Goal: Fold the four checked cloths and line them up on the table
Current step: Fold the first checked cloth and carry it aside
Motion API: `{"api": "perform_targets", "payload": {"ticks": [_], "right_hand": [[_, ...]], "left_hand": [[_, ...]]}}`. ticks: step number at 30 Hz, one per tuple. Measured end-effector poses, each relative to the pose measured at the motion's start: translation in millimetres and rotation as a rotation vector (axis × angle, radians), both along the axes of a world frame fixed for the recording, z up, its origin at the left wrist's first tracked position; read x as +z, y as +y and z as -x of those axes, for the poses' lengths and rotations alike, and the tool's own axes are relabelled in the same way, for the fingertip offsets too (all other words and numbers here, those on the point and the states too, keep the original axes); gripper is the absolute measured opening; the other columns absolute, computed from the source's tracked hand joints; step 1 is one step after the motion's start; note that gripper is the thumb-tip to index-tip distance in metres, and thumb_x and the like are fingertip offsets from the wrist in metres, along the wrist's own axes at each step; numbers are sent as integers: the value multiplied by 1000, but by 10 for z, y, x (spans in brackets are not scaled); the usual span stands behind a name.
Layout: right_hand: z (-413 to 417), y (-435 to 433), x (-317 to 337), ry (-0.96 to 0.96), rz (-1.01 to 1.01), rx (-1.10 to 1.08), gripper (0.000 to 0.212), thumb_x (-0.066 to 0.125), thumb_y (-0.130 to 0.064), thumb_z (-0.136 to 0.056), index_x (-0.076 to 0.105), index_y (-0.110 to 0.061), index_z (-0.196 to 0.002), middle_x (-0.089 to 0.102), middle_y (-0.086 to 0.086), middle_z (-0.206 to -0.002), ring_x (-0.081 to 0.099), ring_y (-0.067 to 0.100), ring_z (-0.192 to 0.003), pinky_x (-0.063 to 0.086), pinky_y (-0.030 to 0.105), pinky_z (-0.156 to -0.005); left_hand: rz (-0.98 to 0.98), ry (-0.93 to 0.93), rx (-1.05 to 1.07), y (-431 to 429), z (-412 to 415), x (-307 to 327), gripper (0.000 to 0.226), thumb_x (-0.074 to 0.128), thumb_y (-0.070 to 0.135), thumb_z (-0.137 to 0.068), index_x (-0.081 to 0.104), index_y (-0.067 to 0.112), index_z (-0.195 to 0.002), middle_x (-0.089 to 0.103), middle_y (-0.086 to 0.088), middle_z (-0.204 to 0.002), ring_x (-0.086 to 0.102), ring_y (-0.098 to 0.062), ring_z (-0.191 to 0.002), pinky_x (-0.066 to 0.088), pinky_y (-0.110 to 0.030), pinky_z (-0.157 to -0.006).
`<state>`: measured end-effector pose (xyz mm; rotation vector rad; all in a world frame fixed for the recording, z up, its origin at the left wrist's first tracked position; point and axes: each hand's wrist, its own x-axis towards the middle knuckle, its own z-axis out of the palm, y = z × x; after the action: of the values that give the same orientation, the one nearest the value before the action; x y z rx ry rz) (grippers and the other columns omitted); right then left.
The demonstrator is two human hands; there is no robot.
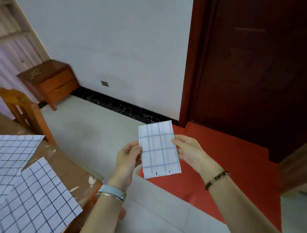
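Nearest, left: unfolded checked cloths (27, 199) overlapping on table (76, 170). Centre, beyond table edge, above floor: folded cloth (159, 149) held upright, pinched at side edges by left hand (129, 156) and right hand (188, 150). Beyond: chair (25, 111), nightstand (50, 82), dark door (255, 62).

Folded checked cloth (159, 149) thin, matt; table (74, 166) glossy wood.

White folded cloth (159, 149) with faint blue-grey checks, white flat cloths (36, 199) with bold black grid, brown table (64, 160), bright red floor patch (216, 157), dark maroon door (255, 62), white wall (115, 36), black skirting (122, 107) veined white, pale blue wristband (111, 191)
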<state>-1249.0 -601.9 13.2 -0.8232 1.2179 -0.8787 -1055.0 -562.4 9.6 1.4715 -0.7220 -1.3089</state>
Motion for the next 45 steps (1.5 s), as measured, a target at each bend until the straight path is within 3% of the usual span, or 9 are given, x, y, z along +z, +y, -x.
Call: {"api": "perform_targets", "payload": {"ticks": [16,19,25,29,36,40,45], "right_hand": [[-320,-941,-232,-9,-53,155,18,58,-16,-97,67,-10,-112,72,12,-109,72,21,-96,58,31,-78],[-426,-1170,-234,-30,-45,170,16,58,-14,-97,68,-12,-109,73,7,-107,71,22,-99,58,33,-82],[-808,-1833,-163,26,-7,213,18,60,-15,-96,69,-11,-111,71,15,-113,69,28,-104,56,43,-93],[-1130,-2263,-74,13,5,255,17,58,-14,-97,69,-10,-108,71,14,-112,69,27,-104,57,37,-89],[-1598,-2828,-26,5,3,288,17,57,-12,-97,69,-8,-109,72,14,-109,72,20,-93,57,27,-73],[-1822,-3090,-64,3,-11,327,20,57,-13,-97,68,-7,-113,72,13,-109,71,19,-90,57,28,-74],[-2094,-3472,-171,8,-41,365,25,57,-11,-97,64,-1,-119,70,17,-113,68,23,-95,59,29,-78]], "left_hand": [[-34,-13,129,-596,-239,-106,18,51,8,-99,64,8,-110,75,-10,-103,73,-25,-93,59,-33,-80],[-27,-7,132,-799,-356,-124,18,52,9,-98,65,9,-111,76,-8,-101,73,-24,-93,58,-36,-83],[-7,25,198,-1415,-729,-134,19,53,6,-97,67,10,-109,76,-10,-100,73,-27,-91,58,-35,-80],[-17,35,234,-1824,-1043,-155,20,54,5,-96,66,9,-110,76,-11,-100,72,-28,-90,58,-39,-83],[-22,65,293,-2330,-1464,-112,16,54,3,-97,66,11,-104,75,-9,-93,71,-23,-82,59,-30,-73],[-26,79,327,-2502,-1639,-140,20,54,4,-96,64,6,-113,74,-13,-101,72,-27,-91,58,-37,-83],[-32,70,392,-2763,-1774,-189,19,51,2,-96,66,12,-103,76,-6,-92,73,-19,-85,59,-31,-76]]}}
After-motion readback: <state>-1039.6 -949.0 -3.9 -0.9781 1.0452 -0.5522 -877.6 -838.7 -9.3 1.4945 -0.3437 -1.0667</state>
